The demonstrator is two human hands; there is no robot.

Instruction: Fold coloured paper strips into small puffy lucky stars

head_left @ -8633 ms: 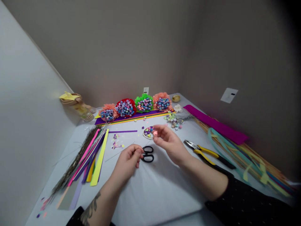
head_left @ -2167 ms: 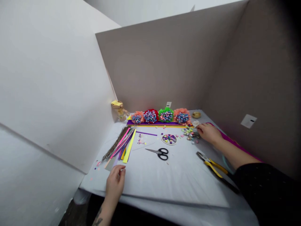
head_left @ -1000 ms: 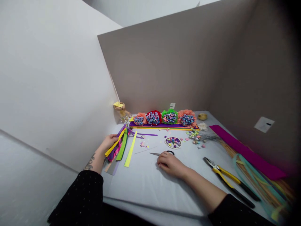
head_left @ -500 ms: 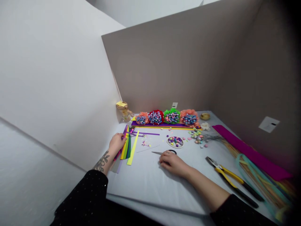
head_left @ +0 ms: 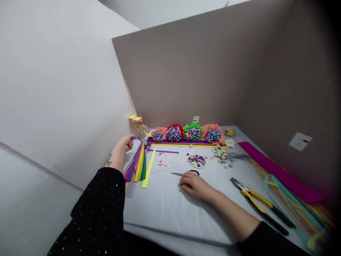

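Note:
My left hand [head_left: 125, 143] is closed in a pinch on a thin purple paper strip [head_left: 136, 137] at the table's left side. Just below it lies a fan of paper strips [head_left: 140, 166] in purple, yellow and green. A separate yellow strip [head_left: 149, 167] is to their right. My right hand [head_left: 195, 185] rests on the table, its fingers curled over the scissors [head_left: 177, 174]. The blades point left and one black loop shows behind the hand; the rest of the handle is hidden. Beyond lies an oval dish [head_left: 188, 164] with small coloured paper stars.
Several flower-like clusters [head_left: 193, 132] line the back by the grey partition. Yellow-handled pliers [head_left: 259, 205] lie at right, with a magenta sheet [head_left: 279, 172] and long strips [head_left: 293, 209] beyond. A jar [head_left: 139, 127] stands at back left. Loose stars [head_left: 220, 153] and wires lie right of the dish.
My left hand has moved up and left from the fan of strips, drawing a purple strip with it. My right hand and the scissors stay in place.

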